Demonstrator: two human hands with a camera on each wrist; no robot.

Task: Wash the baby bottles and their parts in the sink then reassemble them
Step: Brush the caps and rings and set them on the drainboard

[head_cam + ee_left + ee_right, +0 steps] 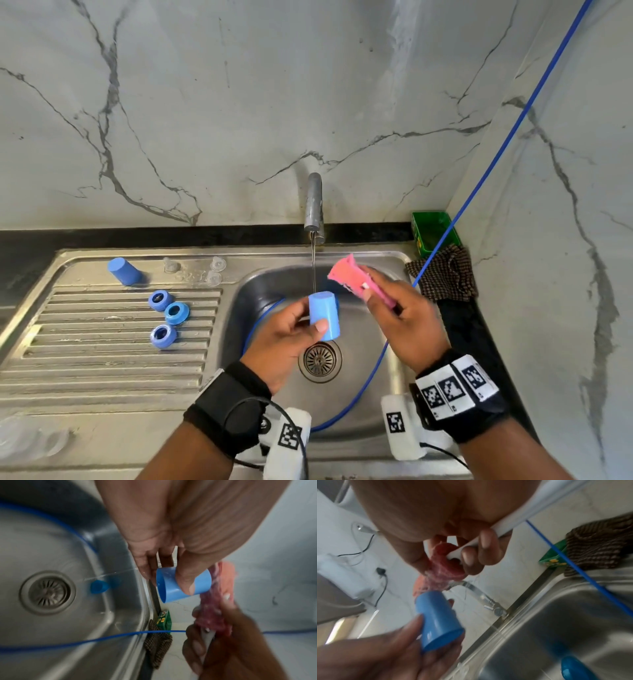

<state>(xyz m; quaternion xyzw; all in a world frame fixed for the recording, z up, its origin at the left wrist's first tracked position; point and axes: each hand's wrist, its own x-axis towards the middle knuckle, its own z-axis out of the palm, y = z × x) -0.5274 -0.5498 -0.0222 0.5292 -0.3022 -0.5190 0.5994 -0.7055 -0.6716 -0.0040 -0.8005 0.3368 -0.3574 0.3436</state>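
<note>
The left hand (284,337) pinches a blue cap (324,315) over the sink (383,270), under the tap stream. The right hand (404,315) grips a pink sponge brush (356,279), just right of the cap's closed end; the open mouth faces away.

Before me the steel surface (102,383) has a ribbed draining board on the left and a sink bowl (383,377) on the right. A blue cap (124,271) stands at the far left of the board. Three blue rings (173,312) lie together on the ribs, and clear teats (218,264) sit near the far edge. Inside the bowl lies another blue cap (98,586), beside the drain (319,359), with a blue cord (352,394) looping around. On the dark counter at the far right rest a green box (432,231) and a checked cloth (445,274).
</note>
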